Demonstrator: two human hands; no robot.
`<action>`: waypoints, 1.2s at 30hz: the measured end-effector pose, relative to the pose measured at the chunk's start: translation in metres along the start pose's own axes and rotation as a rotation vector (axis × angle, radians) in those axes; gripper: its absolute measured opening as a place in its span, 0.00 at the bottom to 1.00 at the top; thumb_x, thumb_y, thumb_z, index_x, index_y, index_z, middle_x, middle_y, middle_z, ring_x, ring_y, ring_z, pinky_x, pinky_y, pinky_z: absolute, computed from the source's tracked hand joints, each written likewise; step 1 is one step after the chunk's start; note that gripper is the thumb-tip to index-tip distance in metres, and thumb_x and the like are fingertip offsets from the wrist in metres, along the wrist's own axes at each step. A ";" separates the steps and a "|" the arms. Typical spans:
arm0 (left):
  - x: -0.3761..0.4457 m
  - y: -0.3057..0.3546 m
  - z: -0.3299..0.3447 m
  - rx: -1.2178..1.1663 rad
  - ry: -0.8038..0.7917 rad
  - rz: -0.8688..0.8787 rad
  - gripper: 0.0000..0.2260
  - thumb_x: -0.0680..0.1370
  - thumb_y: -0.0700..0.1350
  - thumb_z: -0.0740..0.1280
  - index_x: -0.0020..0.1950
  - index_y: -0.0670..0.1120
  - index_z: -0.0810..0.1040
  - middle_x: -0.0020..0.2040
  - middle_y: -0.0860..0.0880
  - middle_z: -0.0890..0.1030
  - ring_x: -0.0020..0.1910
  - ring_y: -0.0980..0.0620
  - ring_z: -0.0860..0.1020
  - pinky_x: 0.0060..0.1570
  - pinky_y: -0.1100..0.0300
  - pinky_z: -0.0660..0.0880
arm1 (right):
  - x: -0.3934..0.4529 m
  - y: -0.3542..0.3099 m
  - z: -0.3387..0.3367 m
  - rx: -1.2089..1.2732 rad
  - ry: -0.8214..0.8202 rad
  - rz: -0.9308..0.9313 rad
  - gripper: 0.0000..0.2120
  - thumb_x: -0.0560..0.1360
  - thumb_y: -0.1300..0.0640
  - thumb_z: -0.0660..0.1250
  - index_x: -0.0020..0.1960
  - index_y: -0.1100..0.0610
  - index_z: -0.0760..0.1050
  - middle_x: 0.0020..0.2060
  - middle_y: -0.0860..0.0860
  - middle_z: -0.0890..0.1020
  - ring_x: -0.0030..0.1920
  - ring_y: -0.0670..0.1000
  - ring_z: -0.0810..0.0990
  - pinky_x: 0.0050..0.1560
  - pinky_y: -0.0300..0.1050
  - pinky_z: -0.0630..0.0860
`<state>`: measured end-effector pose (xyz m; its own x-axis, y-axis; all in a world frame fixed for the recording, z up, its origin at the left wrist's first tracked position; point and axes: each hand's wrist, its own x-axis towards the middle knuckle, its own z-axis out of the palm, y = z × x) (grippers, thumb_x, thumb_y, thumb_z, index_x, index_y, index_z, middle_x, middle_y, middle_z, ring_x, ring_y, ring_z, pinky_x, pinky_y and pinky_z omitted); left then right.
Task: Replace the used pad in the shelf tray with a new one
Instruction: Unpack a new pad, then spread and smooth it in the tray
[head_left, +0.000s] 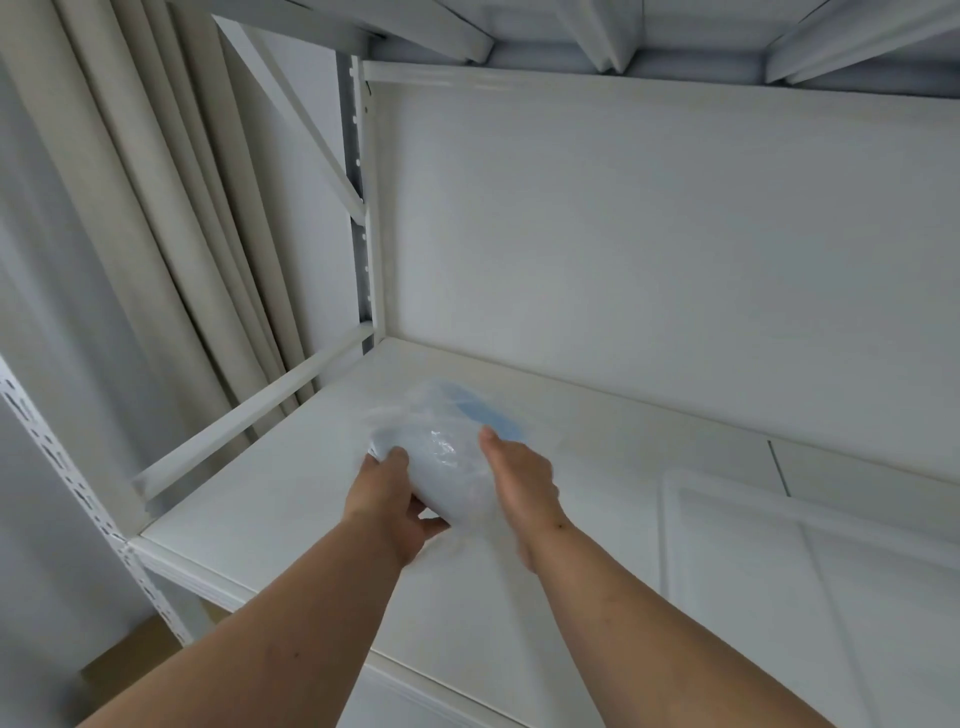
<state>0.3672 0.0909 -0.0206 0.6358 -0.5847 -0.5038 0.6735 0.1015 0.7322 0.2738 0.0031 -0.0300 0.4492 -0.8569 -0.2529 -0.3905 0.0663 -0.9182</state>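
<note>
A crumpled clear plastic pack (439, 441) holding folded pale blue pad material rests on the white shelf (270, 499), a blue edge showing at its far side. My left hand (387, 506) grips the pack's near left end, thumb underneath. My right hand (522, 480) presses against its right side, fingers curled around it. A white shallow tray (670, 519) lies on the shelf to the right, with a white pad sheet (857, 597) lying flat inside it.
The shelf's white back panel (649, 249) rises behind the pack. A perforated metal upright (67, 467) and a cross rail (249, 410) bound the left end. Beige curtains (156, 208) hang to the left. Another shelf (623, 36) hangs overhead.
</note>
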 end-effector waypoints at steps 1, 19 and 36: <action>-0.002 0.001 -0.001 -0.031 -0.006 0.003 0.09 0.82 0.43 0.57 0.54 0.54 0.73 0.50 0.46 0.79 0.50 0.41 0.80 0.46 0.35 0.77 | -0.001 0.000 -0.001 0.034 0.092 0.068 0.38 0.63 0.24 0.58 0.64 0.45 0.74 0.66 0.50 0.71 0.65 0.57 0.71 0.67 0.58 0.69; -0.024 0.015 -0.032 -0.083 0.150 -0.056 0.08 0.80 0.36 0.57 0.56 0.43 0.73 0.45 0.41 0.79 0.49 0.41 0.80 0.56 0.36 0.75 | -0.010 0.013 -0.011 0.525 -0.118 0.528 0.10 0.81 0.59 0.59 0.44 0.60 0.76 0.28 0.57 0.82 0.17 0.46 0.72 0.20 0.33 0.69; -0.053 -0.021 -0.037 0.120 0.058 -0.265 0.08 0.78 0.32 0.60 0.53 0.42 0.74 0.47 0.43 0.83 0.40 0.43 0.84 0.55 0.38 0.70 | 0.003 0.002 0.015 0.595 0.031 0.109 0.20 0.70 0.65 0.56 0.61 0.58 0.71 0.48 0.60 0.79 0.42 0.58 0.79 0.38 0.47 0.77</action>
<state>0.3337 0.1498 -0.0260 0.4671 -0.5305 -0.7074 0.7715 -0.1464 0.6191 0.2871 0.0084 -0.0369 0.4047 -0.8430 -0.3543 0.0880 0.4216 -0.9025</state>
